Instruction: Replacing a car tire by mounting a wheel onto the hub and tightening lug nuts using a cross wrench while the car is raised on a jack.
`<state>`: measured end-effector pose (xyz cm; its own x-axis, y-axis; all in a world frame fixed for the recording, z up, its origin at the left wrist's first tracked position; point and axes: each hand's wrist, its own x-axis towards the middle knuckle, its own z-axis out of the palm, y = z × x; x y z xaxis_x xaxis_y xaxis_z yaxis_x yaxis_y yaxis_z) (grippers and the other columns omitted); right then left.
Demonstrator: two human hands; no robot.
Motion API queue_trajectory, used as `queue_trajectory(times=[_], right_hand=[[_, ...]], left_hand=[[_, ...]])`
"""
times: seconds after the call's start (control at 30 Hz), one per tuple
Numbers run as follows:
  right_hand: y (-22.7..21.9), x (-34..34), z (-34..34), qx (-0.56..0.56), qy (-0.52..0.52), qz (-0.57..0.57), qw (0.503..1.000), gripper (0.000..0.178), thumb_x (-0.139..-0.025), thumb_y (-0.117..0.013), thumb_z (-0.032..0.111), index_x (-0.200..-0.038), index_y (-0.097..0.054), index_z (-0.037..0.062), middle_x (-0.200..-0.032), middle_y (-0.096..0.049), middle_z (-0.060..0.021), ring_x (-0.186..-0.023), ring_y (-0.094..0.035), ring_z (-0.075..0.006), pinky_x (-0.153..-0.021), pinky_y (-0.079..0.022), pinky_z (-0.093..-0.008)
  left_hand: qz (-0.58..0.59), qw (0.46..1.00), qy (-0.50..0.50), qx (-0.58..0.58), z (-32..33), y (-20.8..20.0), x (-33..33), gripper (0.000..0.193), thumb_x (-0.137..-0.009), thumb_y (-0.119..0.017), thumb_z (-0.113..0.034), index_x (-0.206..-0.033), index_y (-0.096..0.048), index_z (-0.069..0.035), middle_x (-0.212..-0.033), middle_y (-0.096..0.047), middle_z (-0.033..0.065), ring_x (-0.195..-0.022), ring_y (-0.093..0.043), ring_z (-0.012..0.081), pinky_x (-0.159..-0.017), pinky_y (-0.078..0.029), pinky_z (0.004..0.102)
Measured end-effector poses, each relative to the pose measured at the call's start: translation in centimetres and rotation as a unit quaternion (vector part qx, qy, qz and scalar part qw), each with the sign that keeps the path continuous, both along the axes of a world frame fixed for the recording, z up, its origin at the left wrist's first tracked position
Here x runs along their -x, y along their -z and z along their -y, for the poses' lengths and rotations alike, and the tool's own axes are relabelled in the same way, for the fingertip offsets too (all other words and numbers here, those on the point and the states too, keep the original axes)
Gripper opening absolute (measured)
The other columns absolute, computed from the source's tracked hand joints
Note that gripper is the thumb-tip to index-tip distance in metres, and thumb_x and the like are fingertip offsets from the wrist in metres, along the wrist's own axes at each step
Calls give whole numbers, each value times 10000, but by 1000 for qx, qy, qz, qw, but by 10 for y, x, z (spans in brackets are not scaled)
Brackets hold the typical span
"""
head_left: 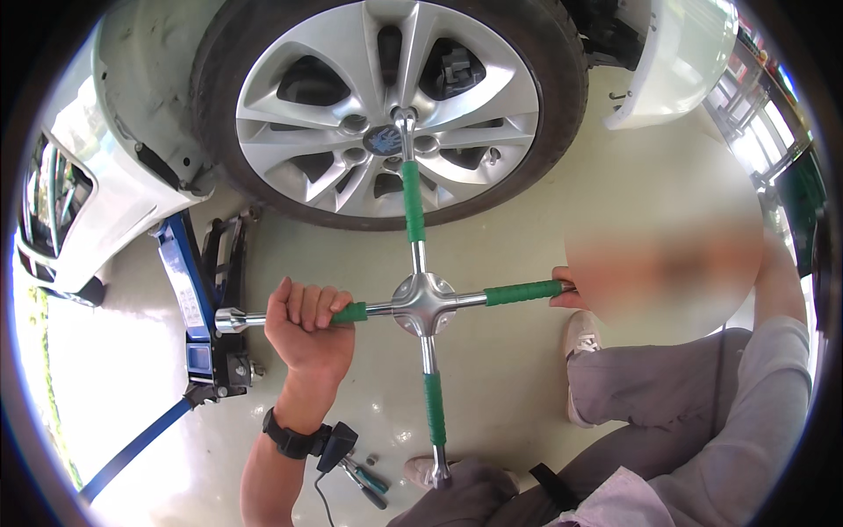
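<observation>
A four-way lug wrench (424,303), chrome with green-wrapped arms, is in front of me. Its far socket meets a lug position on the silver alloy wheel (479,182), just above the centre cap. My left hand (312,325) is closed round the left arm of the wrench, between its socket end and the green wrap. At the right arm's tip, fingers of my right hand (566,291) are wrapped round the end; a blurred patch hides the rest of that hand and most of the forearm. The near arm of the wrench points toward my knees.
A blue floor jack (182,272) stands left of the wheel, its long handle (136,448) slanting toward me. White car bodywork (145,158) flanks the wheel on the left, a white panel (680,66) on the right. Pliers (364,481) lie on the floor near my left forearm.
</observation>
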<state>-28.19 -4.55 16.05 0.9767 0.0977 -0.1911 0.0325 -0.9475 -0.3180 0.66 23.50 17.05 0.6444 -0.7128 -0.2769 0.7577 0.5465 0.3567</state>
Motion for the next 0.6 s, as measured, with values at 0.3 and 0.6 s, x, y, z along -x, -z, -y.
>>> queue_trajectory(times=[0.3, 0.6], right_hand=[[-130, -3, -25, 157, -39, -48, 986, 381, -951, -653, 439, -829, -625, 79, -444, -480, -44, -410, -532, -301, -460, -435, -412], [-187, -19, -41, 246, -70, 15, 967, 358, -910, -705, 416, -767, -565, 118, -450, -489, -14, -399, -511, -260, -462, -375, -388]], left_hand=[[-120, 991, 16, 52, 3, 25, -7, 461, -1018, -429, -190, -575, -305, -179, -514, -280, -52, -494, -350, 97, -676, -425, 285], [-186, 982, -14, -34, 12, 38, 8, 409, -991, -431, -181, -602, -305, -189, -536, -266, -53, -544, -393, 116, -761, -440, 311]])
